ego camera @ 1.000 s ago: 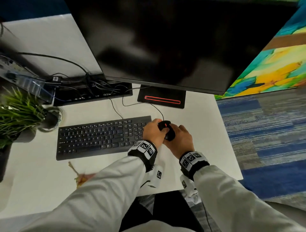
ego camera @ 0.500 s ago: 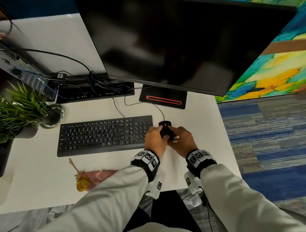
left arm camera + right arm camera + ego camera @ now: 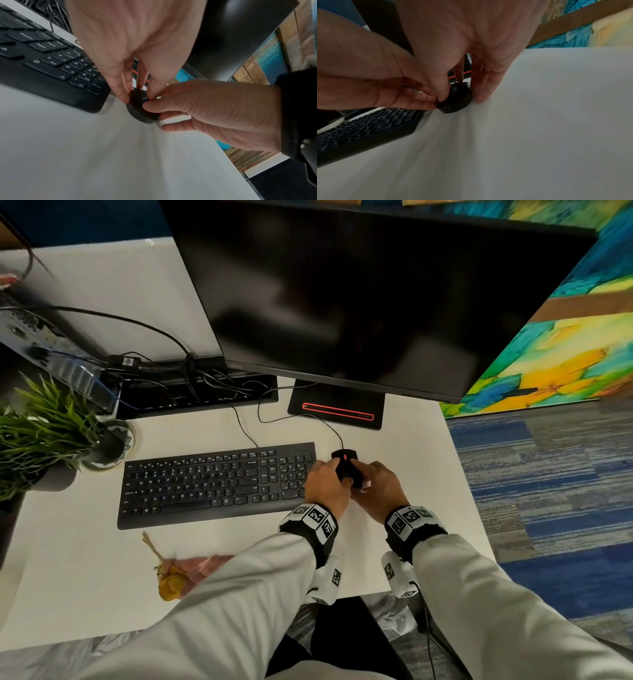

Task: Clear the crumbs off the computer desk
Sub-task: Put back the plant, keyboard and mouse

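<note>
White computer desk [image 3: 404, 446] seen from above, with 2 hands meeting on a black wired mouse [image 3: 346, 470] just right of the black keyboard [image 3: 215, 484]. Left hand [image 3: 327, 486] at the mouse's left flank, fingers [image 3: 120, 89] and thumb pinched against its sides; right hand [image 3: 378, 491] at the right flank, thumb [image 3: 442, 94] pressed on the rear edge and fingers reaching down the far side to the desk surface. Mouse thus clamped between both hands, resting on or very close to the desktop; contact underneath not discernible. Small white scrap [image 3: 175, 120] tucked between 2 fingers of the right hand in the left wrist view, nature unclear. Mouse cable [image 3: 329, 422] looping back toward the monitor stand [image 3: 337, 409], marked with 1 red bar, under the dark monitor [image 3: 359, 296]. Debris on the desk: a pinkish-and-yellow crumpled wrapper [image 3: 178, 571] with a thin twisted tail, lying near the front edge below the keyboard, well apart from both hands and partly hidden by the left sleeve [image 3: 239, 604]. No finer crumbs resolvable on the white surface. Potted green plant [image 3: 44, 433] at the left edge; tangle of cables [image 3: 191, 378] behind the keyboard.
</note>
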